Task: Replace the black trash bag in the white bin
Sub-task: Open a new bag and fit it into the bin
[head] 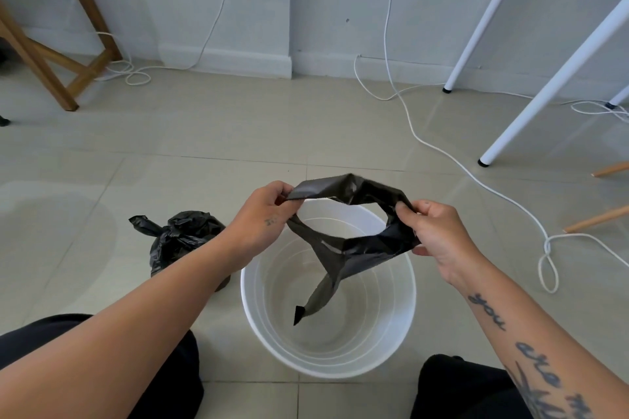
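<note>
A round white bin (pixel 253 313) stands on the tiled floor between my knees, with nothing lying on its bottom. Above it I hold a fresh black trash bag (pixel 357 255) with its mouth pulled partly open. My left hand (pixel 262 214) pinches the mouth's left edge and my right hand (pixel 434 231) grips the right edge. The bag's lower end hangs down inside the bin. A tied, full black trash bag (pixel 177 238) sits on the floor left of the bin, partly hidden by my left forearm.
White cables (pixel 476 180) trail across the floor on the right. White table legs (pixel 544 88) stand at the right, a wooden stool frame (pixel 51 61) at the back left. The wall runs along the back. My dark-clothed knees flank the bin.
</note>
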